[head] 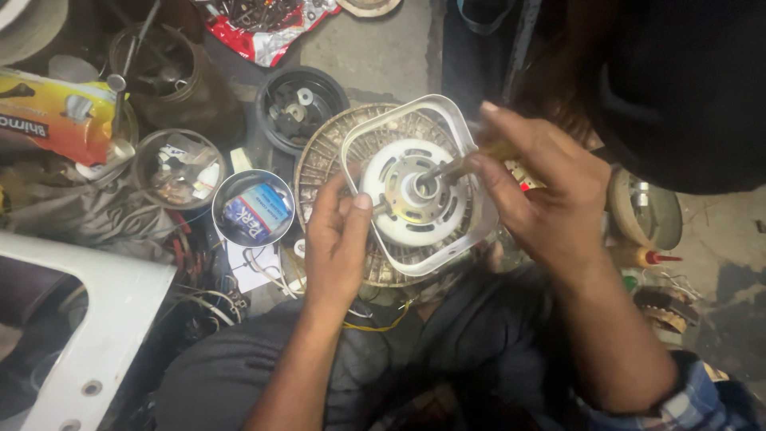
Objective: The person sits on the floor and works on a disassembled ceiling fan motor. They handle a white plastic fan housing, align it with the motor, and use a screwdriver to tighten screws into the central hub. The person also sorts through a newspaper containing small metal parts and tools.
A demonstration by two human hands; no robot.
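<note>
A round white motor part (415,195) with a brass-coloured hub lies on a ribbed metal disc (319,164), ringed by a white square frame (435,108). My left hand (337,239) rests against the part's near-left rim, thumb pressing its edge. My right hand (542,195) grips a screwdriver (463,164) with a yellowish handle. Its tip points into the hub's centre hole. The whole assembly sits over my lap.
Left of the disc stand a small metal bowl (254,209) with a blue packet, a round tin of small parts (177,168), and a black cup-shaped part (299,104). A white panel (88,327) lies at lower left. A glue bottle (646,257) sits right. Loose wires lie below.
</note>
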